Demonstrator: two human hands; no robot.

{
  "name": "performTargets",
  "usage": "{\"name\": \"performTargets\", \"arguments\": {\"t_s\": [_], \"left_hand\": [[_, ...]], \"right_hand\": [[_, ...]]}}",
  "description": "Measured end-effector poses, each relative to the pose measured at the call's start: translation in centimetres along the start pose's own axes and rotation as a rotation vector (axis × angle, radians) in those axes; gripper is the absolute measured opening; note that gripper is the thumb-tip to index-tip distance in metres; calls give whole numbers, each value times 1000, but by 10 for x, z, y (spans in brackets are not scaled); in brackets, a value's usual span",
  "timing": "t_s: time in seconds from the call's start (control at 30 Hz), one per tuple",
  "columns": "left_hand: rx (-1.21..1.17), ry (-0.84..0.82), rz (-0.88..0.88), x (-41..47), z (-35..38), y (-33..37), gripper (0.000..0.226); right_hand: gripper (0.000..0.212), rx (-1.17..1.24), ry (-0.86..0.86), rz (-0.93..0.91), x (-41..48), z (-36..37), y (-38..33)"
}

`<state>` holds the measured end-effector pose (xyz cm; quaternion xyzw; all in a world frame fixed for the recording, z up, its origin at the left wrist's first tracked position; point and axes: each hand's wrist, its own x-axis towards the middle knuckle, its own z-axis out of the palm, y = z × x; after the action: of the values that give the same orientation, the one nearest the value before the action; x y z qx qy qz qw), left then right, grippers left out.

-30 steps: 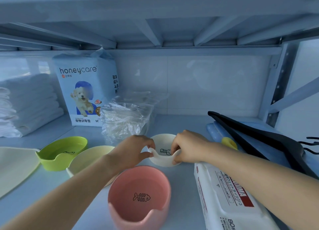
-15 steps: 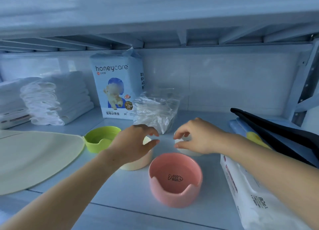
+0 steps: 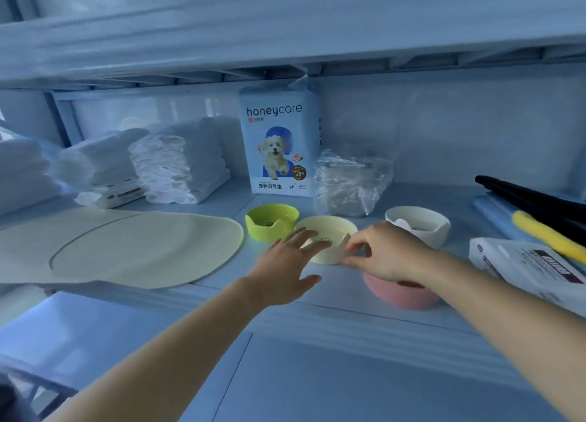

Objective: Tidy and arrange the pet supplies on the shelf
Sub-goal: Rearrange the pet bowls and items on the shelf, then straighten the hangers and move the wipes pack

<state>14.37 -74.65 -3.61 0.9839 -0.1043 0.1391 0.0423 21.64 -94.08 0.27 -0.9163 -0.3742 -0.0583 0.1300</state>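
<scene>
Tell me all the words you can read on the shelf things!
"honeycare": top of the blue pad pack.
"宠物训导垫" and "M": bottom of the same pack.
Wipes pack: dark label is blurred, unreadable.
Flat white pack under the folded pads: label too small to read.

Honeycare pad pack (image 3: 279,142), dog pic on front, upright vs. back wall (image 3: 444,130). Clear plastic bag (image 3: 348,184) just R of it. L of pack: 2 stacks of folded white cloths (image 3: 180,164), (image 3: 98,164). Pale flat mat (image 3: 126,247) lies front L on shelf (image 3: 421,196). Far R: white wipes pack (image 3: 523,266); behind it a black flat item (image 3: 532,196), blue sheet (image 3: 494,209) & yellow bar (image 3: 545,234), can't ID these.
</scene>
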Motion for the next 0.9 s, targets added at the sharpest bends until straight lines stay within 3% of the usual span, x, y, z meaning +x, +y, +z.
{"name": "performTargets", "arguments": {"t_s": [0.23, 0.4, 0.6, 0.9], "left_hand": [[-49, 99, -40, -52, -30, -9, 53], [-111, 185, 26, -64, -48, 12, 47], [-199, 188, 171, -54, -47, 70, 43], [-284, 175, 409, -10, -18, 205, 46]], "right_hand": [[32, 14, 97, 32, -28, 5, -34], [32, -11, 166, 42, -66, -3, -45], [22, -14, 204, 134, -135, -30, -23], [32, -72, 278, 331, -244, -63, 57]]}}
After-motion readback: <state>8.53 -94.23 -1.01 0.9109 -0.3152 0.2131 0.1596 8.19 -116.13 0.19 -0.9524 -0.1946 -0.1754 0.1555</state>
